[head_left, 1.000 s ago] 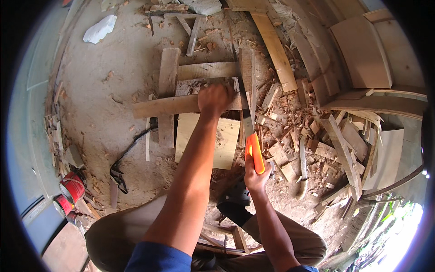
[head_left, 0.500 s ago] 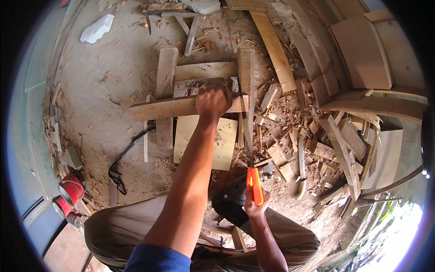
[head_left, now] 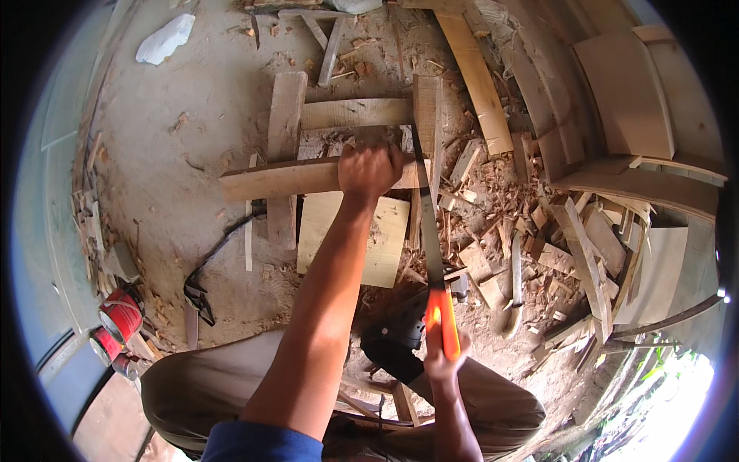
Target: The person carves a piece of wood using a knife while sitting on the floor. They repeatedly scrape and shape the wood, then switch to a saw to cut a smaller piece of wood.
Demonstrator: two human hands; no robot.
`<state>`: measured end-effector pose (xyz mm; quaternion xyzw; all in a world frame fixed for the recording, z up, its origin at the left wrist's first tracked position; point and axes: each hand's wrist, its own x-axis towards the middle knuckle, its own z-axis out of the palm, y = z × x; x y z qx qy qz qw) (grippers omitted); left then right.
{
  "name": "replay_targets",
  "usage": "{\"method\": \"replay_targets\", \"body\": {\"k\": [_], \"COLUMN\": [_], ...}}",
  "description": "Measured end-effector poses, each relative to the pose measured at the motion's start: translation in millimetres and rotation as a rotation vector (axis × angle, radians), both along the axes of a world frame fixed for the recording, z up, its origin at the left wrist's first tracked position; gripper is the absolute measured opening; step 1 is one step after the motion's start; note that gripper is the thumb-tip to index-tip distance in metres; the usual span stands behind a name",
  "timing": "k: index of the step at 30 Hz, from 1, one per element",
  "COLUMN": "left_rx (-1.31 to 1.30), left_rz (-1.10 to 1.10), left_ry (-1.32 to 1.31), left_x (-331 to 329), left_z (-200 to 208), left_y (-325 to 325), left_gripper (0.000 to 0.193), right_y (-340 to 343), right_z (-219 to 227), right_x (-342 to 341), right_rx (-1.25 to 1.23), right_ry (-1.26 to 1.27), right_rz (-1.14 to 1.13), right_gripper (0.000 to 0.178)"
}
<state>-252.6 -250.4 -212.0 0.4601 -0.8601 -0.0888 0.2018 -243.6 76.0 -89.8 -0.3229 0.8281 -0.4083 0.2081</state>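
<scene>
Dirt floor (head_left: 200, 146), wood offcuts (head_left: 539, 246), planks (head_left: 354, 113), 2 red cans (head_left: 117, 319)

Rough bare-wood plank (head_left: 292, 177), glossy orange plastic saw handle (head_left: 444, 323).

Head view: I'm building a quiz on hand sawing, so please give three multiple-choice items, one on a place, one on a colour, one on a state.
1. Where is the left hand?
A. on the wooden plank
B. on the red cans
C. in the air

2. What colour is the handsaw handle?
A. blue
B. orange
C. green

3. How does the right hand stand?
A. open and empty
B. closed on the saw handle
C. flat on the ground

Answers: 1 A, the fingers press the plank; 2 B, the grip shows bright orange; 3 B, the fingers wrap the handle.
</scene>
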Motion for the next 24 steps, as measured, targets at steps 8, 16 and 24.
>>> {"method": "replay_targets", "body": {"k": [8,16,24], "left_rx": [0.111,0.249,0.136], "left_rz": [-0.01,-0.026,-0.028], "left_ry": [-0.045,-0.154,-0.095], "left_x": [1.4,-8.9,-0.9], "left_z": [0.4,1.6,6.4], "left_y": [-1.8,-7.7,-4.0], "left_gripper": [0.035,0.039,0.044], "right_y": [-1.8,-100.9,17.2], "right_z": [3.1,-17.7,11.3], "right_x": [5.7,-26.6,1.7], "right_rx": [-0.019,-0.09,0.087], "right_ry": [-0.061,-0.194,0.089], "right_rz": [-0.036,-0.094,0.147], "right_gripper": [0.023,0.028,0.013]}}
